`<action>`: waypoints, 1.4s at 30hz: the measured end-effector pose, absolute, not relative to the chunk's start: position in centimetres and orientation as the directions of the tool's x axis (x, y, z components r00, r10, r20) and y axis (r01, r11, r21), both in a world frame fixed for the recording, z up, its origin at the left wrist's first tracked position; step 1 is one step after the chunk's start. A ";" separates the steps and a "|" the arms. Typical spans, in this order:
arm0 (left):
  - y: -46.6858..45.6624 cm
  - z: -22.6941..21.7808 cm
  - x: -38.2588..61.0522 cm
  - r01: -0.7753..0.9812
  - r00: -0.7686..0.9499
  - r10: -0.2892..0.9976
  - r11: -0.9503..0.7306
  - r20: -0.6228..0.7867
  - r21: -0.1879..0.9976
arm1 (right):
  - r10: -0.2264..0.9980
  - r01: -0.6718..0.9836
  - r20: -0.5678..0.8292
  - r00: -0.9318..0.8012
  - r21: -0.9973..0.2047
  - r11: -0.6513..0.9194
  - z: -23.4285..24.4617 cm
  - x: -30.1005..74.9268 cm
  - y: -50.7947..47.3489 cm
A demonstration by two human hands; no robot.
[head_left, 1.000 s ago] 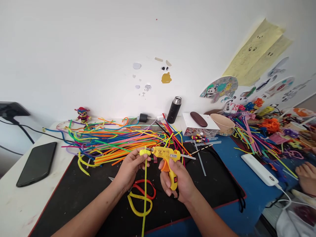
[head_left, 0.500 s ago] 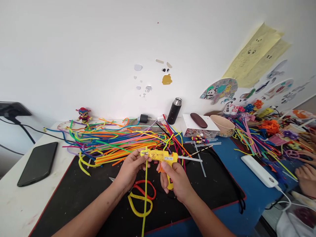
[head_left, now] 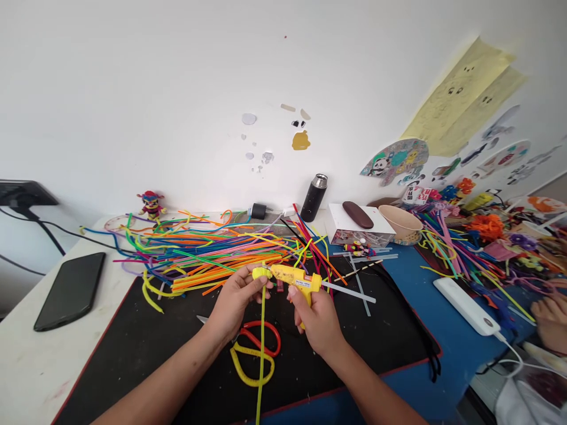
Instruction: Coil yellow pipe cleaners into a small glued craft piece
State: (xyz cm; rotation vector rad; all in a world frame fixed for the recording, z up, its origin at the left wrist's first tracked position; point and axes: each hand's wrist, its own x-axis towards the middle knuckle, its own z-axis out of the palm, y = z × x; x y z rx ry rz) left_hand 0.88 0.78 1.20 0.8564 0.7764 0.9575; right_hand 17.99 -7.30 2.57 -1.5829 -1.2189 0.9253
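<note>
My left hand (head_left: 241,291) pinches a small coil of yellow pipe cleaner (head_left: 261,273) between thumb and fingers. Its long tail (head_left: 261,354) hangs straight down past the lower edge of the view. In my right hand (head_left: 319,316) is a yellow glue gun (head_left: 290,276), its nozzle pointing left and touching or nearly touching the coil. A clear glue stick (head_left: 349,291) juts from the gun's rear. Scissors (head_left: 252,360) with one red and one yellow handle lie on the black mat (head_left: 177,354) beneath my hands.
Many coloured pipe cleaners (head_left: 212,251) spread along the back. A black flask (head_left: 314,198) stands by a white box (head_left: 361,223). A phone (head_left: 69,291) lies left, a white power strip (head_left: 466,307) right. Another person's hand (head_left: 551,319) shows at the right edge.
The glue gun's nozzle has drawn back slightly to the right and now tilts down toward its rear, uncovering the yellow coil. My left hand has barely moved.
</note>
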 end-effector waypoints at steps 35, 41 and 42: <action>0.6 1.5 0.9 -0.357 0.371 0.910 0.321 -0.182 0.877 | 0.969 0.396 0.027 0.246 -0.915 -0.075 2.8 18.3 -6.8; 0.6 1.4 0.9 -0.353 0.370 0.909 0.327 -0.191 0.876 | 0.969 0.403 0.008 0.246 -0.910 -0.095 2.5 18.4 -6.9; 0.6 1.3 0.9 -0.352 0.369 0.910 0.327 -0.191 0.877 | 0.968 0.398 0.003 0.249 -0.912 -0.100 2.5 18.4 -7.0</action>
